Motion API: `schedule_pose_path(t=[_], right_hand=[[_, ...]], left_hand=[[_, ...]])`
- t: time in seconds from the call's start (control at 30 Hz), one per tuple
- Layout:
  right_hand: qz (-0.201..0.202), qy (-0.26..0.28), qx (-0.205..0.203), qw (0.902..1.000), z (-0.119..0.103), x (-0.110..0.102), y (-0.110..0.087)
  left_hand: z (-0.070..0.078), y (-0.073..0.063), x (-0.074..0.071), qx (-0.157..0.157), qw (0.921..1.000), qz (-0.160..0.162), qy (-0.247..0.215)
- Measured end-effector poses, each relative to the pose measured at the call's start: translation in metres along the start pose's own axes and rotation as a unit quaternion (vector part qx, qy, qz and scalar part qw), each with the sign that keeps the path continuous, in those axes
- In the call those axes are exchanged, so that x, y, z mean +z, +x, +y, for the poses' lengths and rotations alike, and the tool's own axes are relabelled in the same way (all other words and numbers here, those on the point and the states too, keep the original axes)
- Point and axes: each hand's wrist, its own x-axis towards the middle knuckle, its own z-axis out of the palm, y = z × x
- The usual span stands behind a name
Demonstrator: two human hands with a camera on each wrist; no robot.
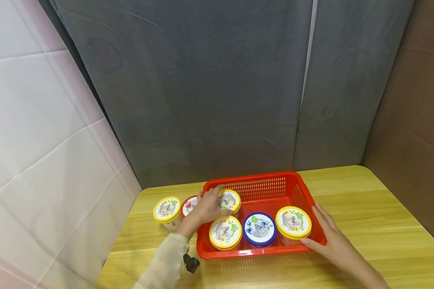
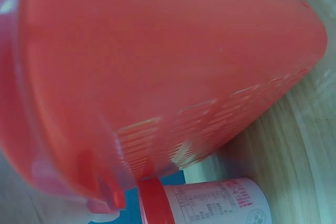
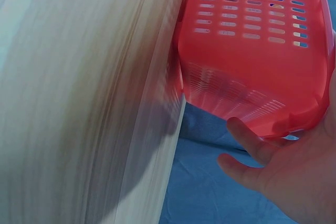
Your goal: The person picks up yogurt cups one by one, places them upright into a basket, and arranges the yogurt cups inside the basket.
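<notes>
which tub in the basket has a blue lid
The middle tub in the near row of the red basket; the other three tubs inside have yellow lids.

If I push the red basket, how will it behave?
The red basket looks like thin, slotted plastic, so its walls may flex slightly. The four tubs inside stand upright beside bare floor, so they could slide. Its wide, rectangular shape should resist rolling.

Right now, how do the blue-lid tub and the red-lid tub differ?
The blue-lid tub sits inside the basket; the red-lid tub stands outside. From above, the blue-lid tub's top shows whole; the red-lid tub's is partly hidden. Both lids have white middles.
</notes>
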Motion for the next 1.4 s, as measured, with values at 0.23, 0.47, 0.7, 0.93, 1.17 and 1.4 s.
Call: schedule_pose_path(t=[0.23, 0.47, 0.7, 0.93, 1.17, 1.4], right_hand=[[0.0, 0.0, 0.003, 1.0, 0.0, 0.001, 0.0], [0.0, 0.001, 0.003, 1.0, 0.0, 0.001, 0.0], [-0.002, 0.005, 0.006, 1.0, -0.001, 0.001, -0.001], [0.006, 0.004, -0.006, 1.0, 0.0, 0.001, -0.001], [0.001, 0.005, -0.004, 1.0, -0.001, 0.001, -0.001], [0.012, 0.0, -0.016, 0.9998, -0.001, 0.001, -0.002]], left_hand=[[-0.001, -0.001, 0.0, -0.001, 1.0, 0.0, -0.003], [-0.002, -0.003, -0.002, 0.005, 1.0, 0.007, -0.004], [-0.008, -0.011, -0.012, 0.028, 0.9988, 0.04, -0.008], [-0.02, -0.022, -0.023, 0.032, 0.9958, 0.085, 0.016], [-0.037, -0.038, -0.03, 0.011, 0.9951, 0.098, 0.002], [-0.05, -0.045, -0.031, 0.009, 0.9932, 0.116, -0.004]])
